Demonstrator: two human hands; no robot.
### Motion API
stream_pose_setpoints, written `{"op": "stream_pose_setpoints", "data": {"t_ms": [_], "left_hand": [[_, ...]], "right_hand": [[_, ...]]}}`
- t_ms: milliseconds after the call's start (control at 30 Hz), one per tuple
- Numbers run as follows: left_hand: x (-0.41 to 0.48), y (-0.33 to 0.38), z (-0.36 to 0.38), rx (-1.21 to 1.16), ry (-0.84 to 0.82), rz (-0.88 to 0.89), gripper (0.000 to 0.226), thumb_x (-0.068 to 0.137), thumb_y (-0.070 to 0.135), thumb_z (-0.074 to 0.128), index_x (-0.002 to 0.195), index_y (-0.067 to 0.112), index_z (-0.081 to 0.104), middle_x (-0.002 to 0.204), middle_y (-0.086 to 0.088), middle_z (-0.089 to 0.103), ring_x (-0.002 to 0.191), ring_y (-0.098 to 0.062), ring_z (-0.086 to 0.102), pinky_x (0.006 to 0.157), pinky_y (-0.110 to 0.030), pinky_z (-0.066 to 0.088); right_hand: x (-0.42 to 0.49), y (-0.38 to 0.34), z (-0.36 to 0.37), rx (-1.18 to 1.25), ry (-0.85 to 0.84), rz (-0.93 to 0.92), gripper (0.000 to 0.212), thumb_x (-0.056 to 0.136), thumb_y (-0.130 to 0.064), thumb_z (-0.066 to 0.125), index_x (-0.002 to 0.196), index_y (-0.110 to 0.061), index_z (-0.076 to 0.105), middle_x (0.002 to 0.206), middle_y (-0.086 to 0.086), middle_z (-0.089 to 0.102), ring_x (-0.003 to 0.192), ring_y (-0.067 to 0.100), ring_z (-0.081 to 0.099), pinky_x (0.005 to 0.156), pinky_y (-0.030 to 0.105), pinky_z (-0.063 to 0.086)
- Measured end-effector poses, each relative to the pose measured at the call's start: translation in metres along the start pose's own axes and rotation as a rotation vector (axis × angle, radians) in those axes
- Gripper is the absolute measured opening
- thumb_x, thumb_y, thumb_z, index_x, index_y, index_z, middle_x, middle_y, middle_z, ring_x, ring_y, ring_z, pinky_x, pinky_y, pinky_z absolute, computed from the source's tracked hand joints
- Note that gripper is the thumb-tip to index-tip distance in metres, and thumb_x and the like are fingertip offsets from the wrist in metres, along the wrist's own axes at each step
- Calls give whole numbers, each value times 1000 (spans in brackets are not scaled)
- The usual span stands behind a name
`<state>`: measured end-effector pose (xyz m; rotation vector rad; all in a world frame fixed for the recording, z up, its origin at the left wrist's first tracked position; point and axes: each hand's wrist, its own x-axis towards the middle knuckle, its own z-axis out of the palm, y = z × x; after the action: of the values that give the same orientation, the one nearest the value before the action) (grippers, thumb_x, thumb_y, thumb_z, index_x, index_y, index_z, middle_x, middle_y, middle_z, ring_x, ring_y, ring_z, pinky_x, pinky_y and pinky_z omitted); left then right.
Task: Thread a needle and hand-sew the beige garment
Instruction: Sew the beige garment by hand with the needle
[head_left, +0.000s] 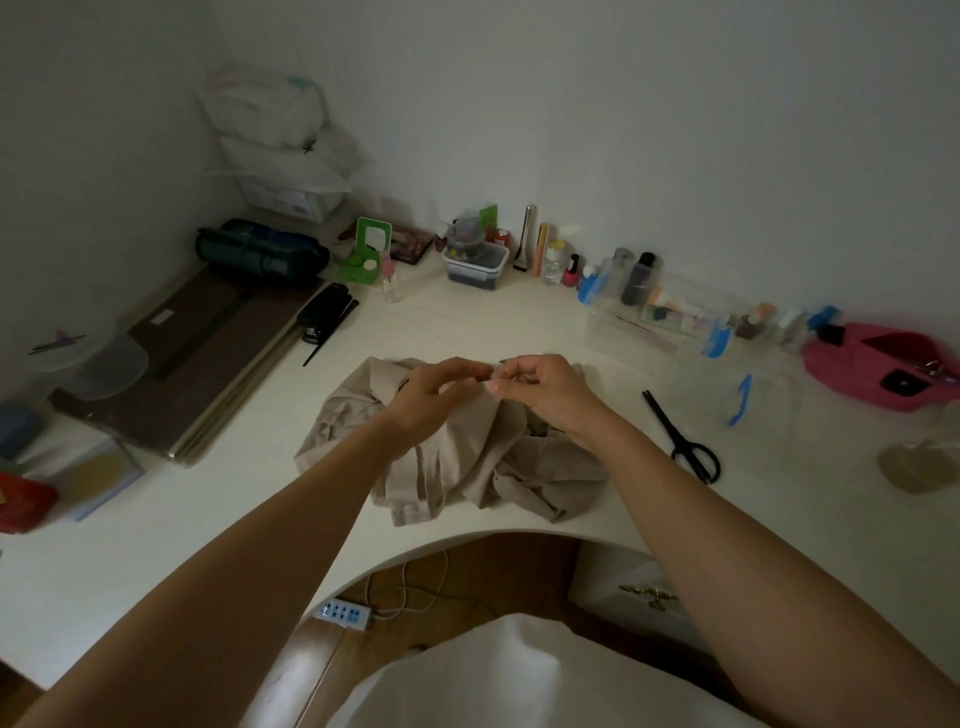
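A black stapler (324, 312) lies far left on the white desk (234, 519), well apart from the work. The left hand (431, 397) is raised with its fingers curled and their tips drawn toward the right hand. It may be pinching thread or a needle, but anything that fine is lost in the dim view, so I cannot tell. Below both hands the beige garment (467, 467) sits crumpled near the desk's curved front edge. It looks light, soft and limp, likely to bunch and slide on the smooth top, so it is best pinched at a firmer folded hem or seam close to the stitch line. The right hand (545, 389) mirrors the left, its fingers curled and what it holds equally unclear. Black scissors (675, 430) lie to its right.
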<state>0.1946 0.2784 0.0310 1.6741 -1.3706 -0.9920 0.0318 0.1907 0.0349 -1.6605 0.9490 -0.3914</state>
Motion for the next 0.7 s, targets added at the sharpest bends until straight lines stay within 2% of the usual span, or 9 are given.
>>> {"op": "stream_pose_setpoints", "data": {"t_ms": [67,167,233,300,367,433,500,567,700], "left_hand": [[1,-1,1,66,-32,48,27,99,16,49,119,15,66,112,6,65,105,-3,57,86,-7,40],[2,-3,3,140,6,10,19,97,19,54,104,11,70,97,-5,67,93,-18,59,72,-6,39],[1,-2,3,151,22,-22,16,96,21,56,96,11,69,94,-13,64,83,-24,58,64,-7,38],[-1,2,4,127,26,-36,15,95,22,57,92,11,66,90,-11,62,76,-14,53,60,-6,38],[-4,7,4,83,31,-61,13,95,24,57,89,14,63,86,-2,59,75,-7,51,64,-10,40],[-6,9,5,39,34,-82,15,94,26,58,86,14,62,83,1,58,75,-8,51,68,-19,41],[-8,9,5,-7,39,-91,22,92,30,63,90,9,65,83,-1,61,77,-9,54,71,-22,41],[-8,8,4,-47,43,-90,24,89,32,65,92,8,66,86,-3,64,80,-10,58,72,-18,44],[-9,5,4,-56,65,-79,15,93,21,61,94,8,66,81,1,62,70,-1,55,62,-8,44]], "right_hand": [[-1,0,-1,-5,-9,-1,10,87,-22,72,95,-14,73,79,0,69,75,4,61,77,17,46],[-4,-1,-3,-19,-35,12,1,88,-21,72,89,-21,71,64,-17,64,65,-6,58,73,13,44],[-6,-2,-2,-20,-34,9,4,88,-21,72,86,-24,70,69,-15,65,72,-2,59,73,13,44],[-7,-3,-2,-18,-30,-3,5,88,-21,72,85,-25,70,75,-11,67,77,2,61,75,15,44],[-9,-4,-2,-7,-34,-12,6,88,-20,72,85,-25,71,77,-9,68,77,2,62,74,15,45],[-10,-4,-1,4,-34,-11,5,89,-20,71,87,-25,71,78,-7,68,76,2,61,71,12,45],[-11,-5,-1,3,-26,-6,5,89,-20,70,87,-25,71,78,-4,67,77,5,61,71,13,46],[-12,-5,-1,-9,-23,-9,5,90,-21,70,87,-25,70,77,-4,66,77,6,60,71,14,46],[-13,-4,0,6,-36,-7,3,89,-23,70,92,-22,71,65,-19,63,64,-10,57,66,9,43]]}}
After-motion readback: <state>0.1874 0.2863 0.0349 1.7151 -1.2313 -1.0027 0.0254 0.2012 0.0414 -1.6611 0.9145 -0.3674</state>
